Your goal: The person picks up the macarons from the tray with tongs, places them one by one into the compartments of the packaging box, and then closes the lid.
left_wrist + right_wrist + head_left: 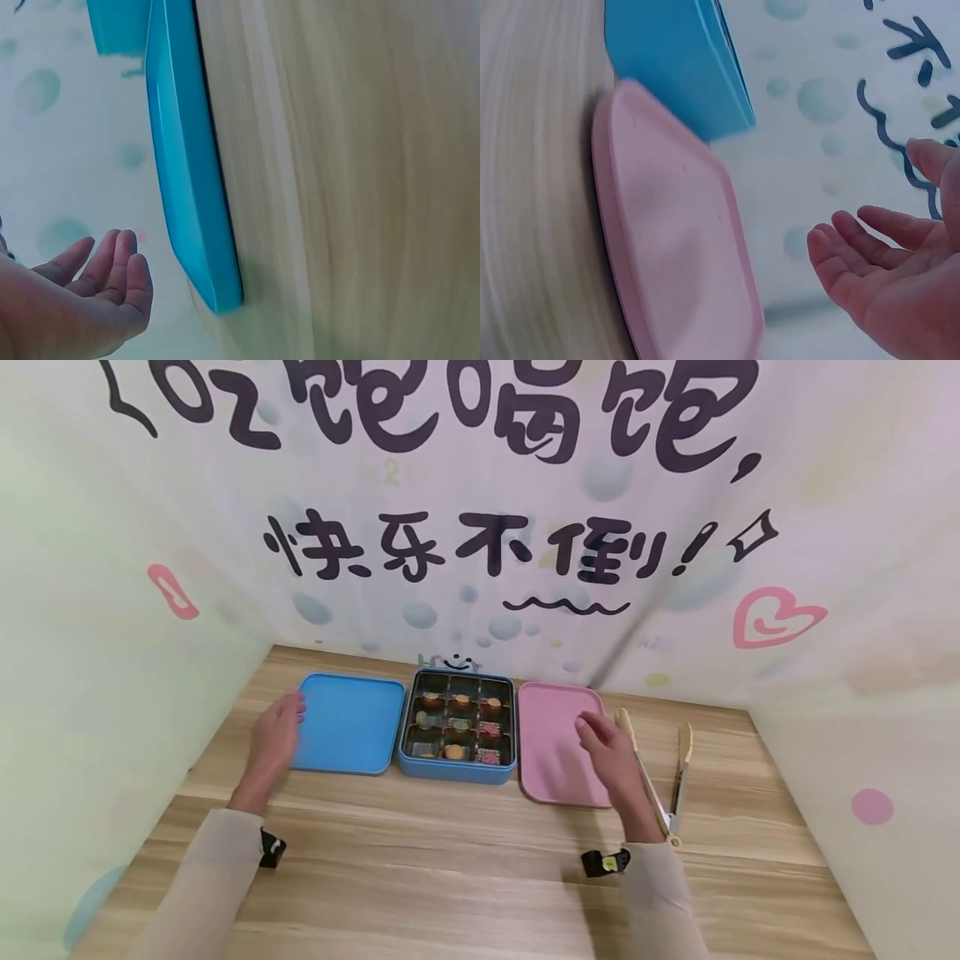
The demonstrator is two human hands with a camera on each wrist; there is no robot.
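Observation:
A blue tray (348, 724) lies on the left, a blue box (457, 770) with a divided insert of small round pieces in the middle, and a pink tray (551, 743) on the right. My left hand (275, 735) hovers at the blue tray's left edge, fingers relaxed and holding nothing; the left wrist view shows the hand (97, 300) beside the tray's rim (196, 187). Above the pink tray's right side is my right hand (611, 760), empty, its fingers loosely bent. In the right wrist view this hand (900, 277) is apart from the pink tray (682, 240).
Tongs (678, 789) with gold-coloured tips lie spread on the wooden table (420, 877), just right of my right hand. A wall (450, 635) with large dark lettering stands behind the trays, and further walls rise at both sides.

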